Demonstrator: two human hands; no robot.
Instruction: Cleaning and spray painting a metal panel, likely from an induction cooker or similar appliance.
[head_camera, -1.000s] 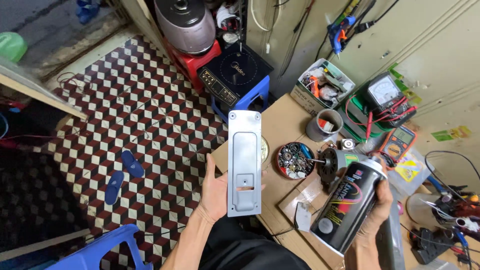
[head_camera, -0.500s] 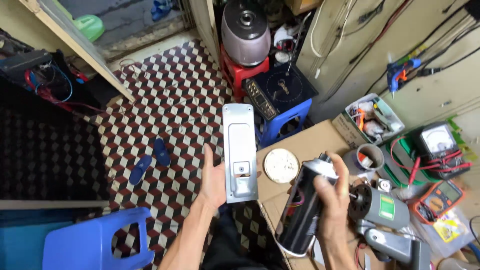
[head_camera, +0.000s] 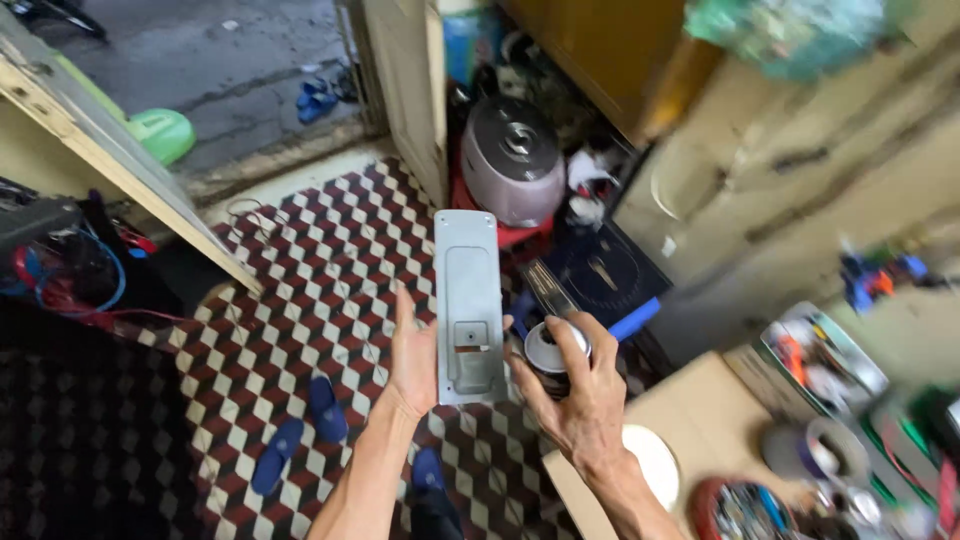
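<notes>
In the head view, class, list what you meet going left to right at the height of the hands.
Blue slippers → left hand → grey metal plate → spray can in the right hand → white dish.

Two bare forearms are seen, with no sleeves worn. No rings are shown on the left hand (head_camera: 415, 360) or the right hand (head_camera: 580, 405).

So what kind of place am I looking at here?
Probably a small home repair workshop opening onto a street. A cluttered workbench holds trays of small parts, a rice cooker sits on the checkered tiled floor, and the left hand holds a grey metal panel.
</notes>
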